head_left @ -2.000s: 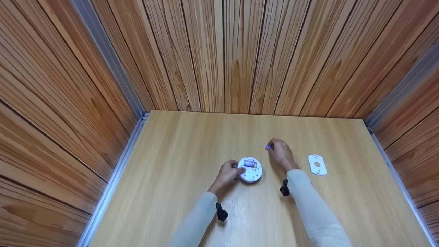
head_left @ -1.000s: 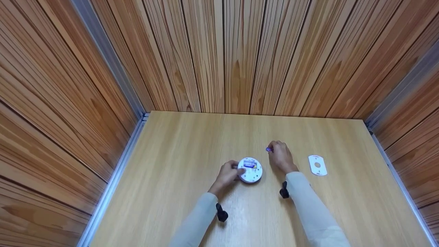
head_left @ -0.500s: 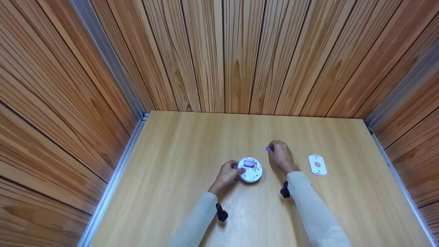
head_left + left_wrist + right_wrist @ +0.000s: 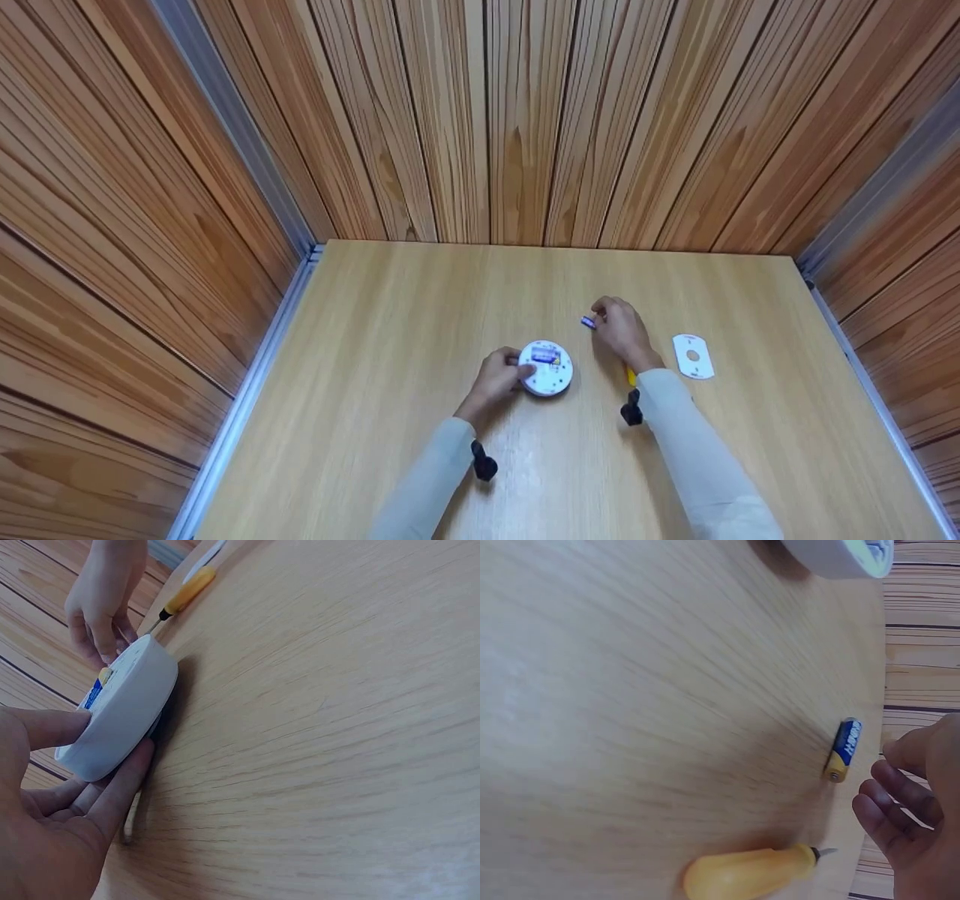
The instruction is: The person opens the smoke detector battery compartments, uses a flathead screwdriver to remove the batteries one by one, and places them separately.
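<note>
1. Nearest, the left hand (image 4: 495, 379) grips the white disc (image 4: 553, 382), thumb on the upper face, fingers underneath. This hold seems sound: firm at the edge, with the thumb off the fitted battery (image 4: 545, 355).
2. The disc sits between the two hands, which are well apart, battery side up; it is best kept steady and level.
3. A yellow-handled screwdriver (image 4: 750, 875) lies by the right wrist, which should avoid nudging it.
4. The white plate (image 4: 705, 361) lies flat on the counter (image 4: 420, 315), right of the right hand (image 4: 622, 330).
5. That hand holds nothing, its fingers bent.
6. Farthest, the loose battery (image 4: 589, 322) lies just beside those fingertips, a gap showing; it could roll, so a mid-barrel pinch would suit.
</note>
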A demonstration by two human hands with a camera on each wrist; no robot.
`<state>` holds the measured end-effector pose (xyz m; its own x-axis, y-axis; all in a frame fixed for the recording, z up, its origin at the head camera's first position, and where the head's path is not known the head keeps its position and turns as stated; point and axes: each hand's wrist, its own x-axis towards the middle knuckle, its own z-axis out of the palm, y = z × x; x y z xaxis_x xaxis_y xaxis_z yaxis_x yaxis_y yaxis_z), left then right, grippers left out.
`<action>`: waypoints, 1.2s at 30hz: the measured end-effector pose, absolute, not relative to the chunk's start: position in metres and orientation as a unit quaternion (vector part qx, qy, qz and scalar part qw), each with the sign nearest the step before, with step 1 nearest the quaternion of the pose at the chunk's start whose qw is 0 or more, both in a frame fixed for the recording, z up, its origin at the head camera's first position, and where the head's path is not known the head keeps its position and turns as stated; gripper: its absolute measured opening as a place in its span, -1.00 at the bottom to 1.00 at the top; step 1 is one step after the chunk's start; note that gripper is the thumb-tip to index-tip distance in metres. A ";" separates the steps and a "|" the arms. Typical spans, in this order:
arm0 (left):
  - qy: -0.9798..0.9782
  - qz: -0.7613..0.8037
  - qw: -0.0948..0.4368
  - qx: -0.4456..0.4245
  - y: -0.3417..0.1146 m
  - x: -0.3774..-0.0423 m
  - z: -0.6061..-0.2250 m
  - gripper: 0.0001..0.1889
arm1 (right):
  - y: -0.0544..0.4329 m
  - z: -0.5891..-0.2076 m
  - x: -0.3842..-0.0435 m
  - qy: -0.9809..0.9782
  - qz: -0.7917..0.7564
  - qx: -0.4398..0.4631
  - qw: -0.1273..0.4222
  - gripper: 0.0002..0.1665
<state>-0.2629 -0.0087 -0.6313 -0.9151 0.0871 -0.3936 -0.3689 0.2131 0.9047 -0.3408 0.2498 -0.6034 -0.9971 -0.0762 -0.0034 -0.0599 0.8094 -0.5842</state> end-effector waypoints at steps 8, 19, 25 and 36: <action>0.757 0.624 0.176 -0.082 -0.008 -0.261 -0.632 -0.65 | 0.253 -0.592 -0.341 0.948 -0.316 -0.041 0.010 -0.71; 0.754 0.622 0.192 -0.094 -0.009 -0.261 -0.632 -0.63 | 0.250 -0.580 -0.331 0.948 -0.312 -0.067 -0.004 -0.72; 0.748 0.624 0.201 -0.103 -0.008 -0.261 -0.631 -0.63 | 0.244 -0.575 -0.324 0.947 -0.310 -0.080 -0.019 -0.72; 0.757 0.622 0.177 -0.094 -0.007 -0.260 -0.631 -0.68 | 0.236 -0.568 -0.313 0.945 -0.297 -0.118 -0.065 -0.79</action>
<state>-0.2595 -0.0068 -0.6313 -0.9194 0.0784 -0.3855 -0.3631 0.2079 0.9082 -0.3126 0.2360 -0.5683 -0.9635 -0.1856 0.1927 -0.2625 0.7955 -0.5462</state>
